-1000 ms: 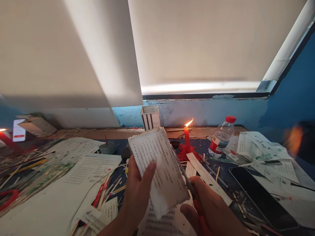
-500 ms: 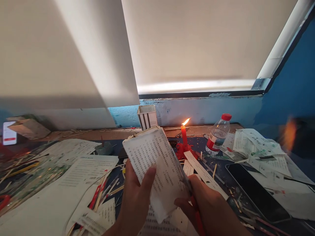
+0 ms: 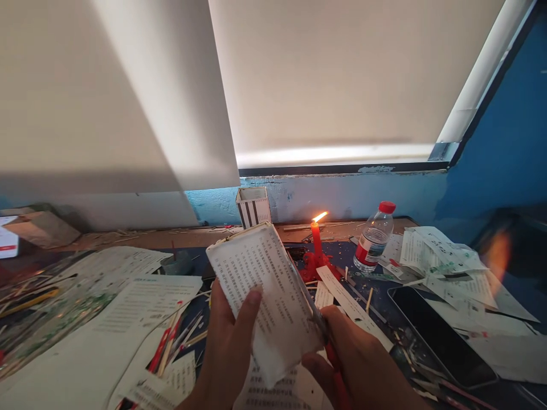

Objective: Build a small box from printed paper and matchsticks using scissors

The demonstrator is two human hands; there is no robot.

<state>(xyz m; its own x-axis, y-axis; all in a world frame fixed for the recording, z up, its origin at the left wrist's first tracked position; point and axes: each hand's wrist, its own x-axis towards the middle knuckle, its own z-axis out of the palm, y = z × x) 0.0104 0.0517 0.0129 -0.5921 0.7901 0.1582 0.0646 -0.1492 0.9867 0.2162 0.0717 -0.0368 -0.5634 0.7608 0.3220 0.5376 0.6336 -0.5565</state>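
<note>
1x paper-covered box [image 3: 273,324], ctr frame: my L hand [image 3: 231,341] clamped on. 1x red-handled tool [image 3: 339,382], lower ctr: my R hand [image 3: 356,353] clamped round.

1. Lit candle [image 3: 316,239] stands ahead, slightly left of right hand [image 3: 356,350]; flame bars passage over it.
2. Gap between candle and bottle [image 3: 372,242]: passable.
3. Striped box [image 3: 253,209] stands beyond paper-covered block [image 3: 273,307].
4. Open air above flat sheet [image 3: 64,359], left.
</note>
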